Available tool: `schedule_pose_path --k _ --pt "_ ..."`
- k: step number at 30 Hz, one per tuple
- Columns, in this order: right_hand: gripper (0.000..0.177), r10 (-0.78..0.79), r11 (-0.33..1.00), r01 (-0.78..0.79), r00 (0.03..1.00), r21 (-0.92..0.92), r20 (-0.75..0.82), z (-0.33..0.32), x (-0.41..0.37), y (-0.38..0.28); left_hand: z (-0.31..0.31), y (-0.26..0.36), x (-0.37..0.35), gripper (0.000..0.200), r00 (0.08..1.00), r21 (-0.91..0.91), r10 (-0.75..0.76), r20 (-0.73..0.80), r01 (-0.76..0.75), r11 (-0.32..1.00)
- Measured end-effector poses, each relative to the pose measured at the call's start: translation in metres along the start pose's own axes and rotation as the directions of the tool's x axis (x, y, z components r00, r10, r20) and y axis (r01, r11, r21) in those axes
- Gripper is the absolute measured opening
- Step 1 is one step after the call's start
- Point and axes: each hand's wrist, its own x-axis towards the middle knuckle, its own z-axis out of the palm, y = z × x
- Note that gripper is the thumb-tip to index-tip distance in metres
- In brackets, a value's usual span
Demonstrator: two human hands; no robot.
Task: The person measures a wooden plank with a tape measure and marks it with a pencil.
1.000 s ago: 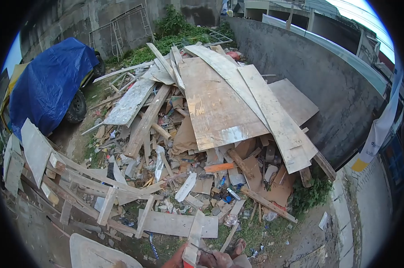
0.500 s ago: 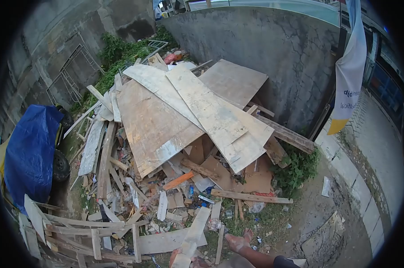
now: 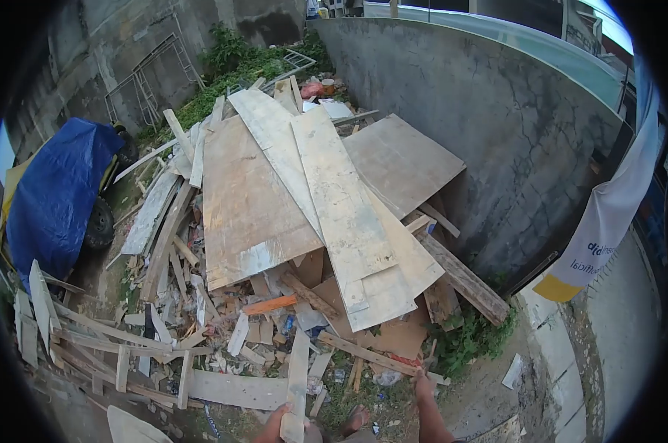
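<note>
At the bottom of the view, my left hand (image 3: pixel 275 422) is closed round the lower end of a short flat wooden board (image 3: pixel 297 373), which points away from me. My right hand (image 3: pixel 423 383) reaches down to the right end of a long narrow wooden plank (image 3: pixel 371 357), and its fingers seem wrapped over it. That plank lies at the front edge of the scrap heap, just below large plywood sheets (image 3: pixel 349 214). Red scraps (image 3: pixel 406 360) lie beside my right hand. A bare foot (image 3: pixel 356 419) shows between the two hands.
A nailed wooden frame (image 3: pixel 120 347) lies at the lower left. Behind it stands a vehicle under a blue tarp (image 3: pixel 61 199). A concrete wall (image 3: pixel 467 111) bounds the back, and a white banner (image 3: pixel 600 229) hangs at right. Green weeds (image 3: pixel 463 343) grow beside the heap.
My right hand has stretched forward from near my foot to the long plank's end. My left hand still holds the short board. The camera view has turned and shifted.
</note>
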Motion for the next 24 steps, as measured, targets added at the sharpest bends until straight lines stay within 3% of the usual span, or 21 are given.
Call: schedule_pose_path --k 1,3,5,9,10,12,13,15,16,20,22,23,24 --pt "0.038 -0.009 1.000 0.009 1.000 -0.012 0.002 0.006 0.009 -0.017 0.005 0.000 0.004 0.049 1.000 -0.018 0.012 0.001 -0.012 1.000" --pt "0.039 0.002 0.964 -0.002 1.000 0.265 -0.002 0.024 0.026 -0.048 0.010 -0.001 0.008 0.049 1.000 -0.048 0.029 -0.005 -0.029 0.998" --pt "0.050 -0.017 0.925 0.002 0.999 0.381 0.036 0.049 0.078 -0.048 0.012 0.004 0.002 0.049 0.999 -0.064 0.038 -0.024 -0.039 0.997" --pt "0.093 0.086 0.962 -0.103 0.993 0.254 0.078 0.099 0.078 -0.131 -0.004 0.028 -0.026 0.048 0.995 -0.018 -0.061 -0.079 0.060 0.998" --pt "0.089 0.076 0.944 -0.110 0.990 0.311 0.120 0.111 0.078 -0.146 -0.008 0.035 -0.033 0.048 0.991 0.001 -0.103 -0.091 0.103 0.995" --pt "0.058 -0.136 0.972 0.162 0.978 0.169 -0.157 0.151 0.072 -0.171 -0.011 0.055 -0.038 0.048 0.983 0.030 -0.152 -0.104 0.156 0.987" --pt "0.058 -0.123 0.971 0.154 0.977 0.182 -0.172 0.169 0.072 -0.168 -0.012 0.067 -0.038 0.048 0.981 0.043 -0.160 -0.109 0.165 0.985" --pt "0.041 -0.218 0.906 0.337 0.890 0.254 -0.400 0.202 0.076 -0.162 -0.012 0.088 -0.040 0.048 0.978 0.058 -0.169 -0.123 0.177 0.983" --pt "0.041 -0.213 0.908 0.334 0.888 0.253 -0.408 0.215 0.063 -0.172 -0.010 0.093 -0.037 0.048 0.977 0.057 -0.171 -0.125 0.179 0.982" --pt "0.035 -0.320 0.771 0.378 0.926 0.512 -0.201 0.299 -0.039 -0.228 -0.008 0.106 -0.038 0.047 0.976 0.042 -0.170 -0.137 0.177 0.983" --pt "0.034 -0.280 0.887 0.279 0.959 0.369 -0.051 0.366 -0.069 -0.243 -0.006 0.119 -0.037 0.047 0.975 0.063 -0.168 -0.147 0.179 0.982" --pt "0.033 -0.324 0.920 0.305 0.945 0.244 0.040 0.397 -0.091 -0.253 -0.007 0.130 -0.037 0.047 0.974 0.080 -0.164 -0.154 0.178 0.981" --pt "0.031 -0.249 0.887 0.059 0.897 0.458 0.366 0.423 -0.114 -0.264 -0.009 0.144 -0.040 0.047 0.973 0.098 -0.158 -0.166 0.176 0.980"
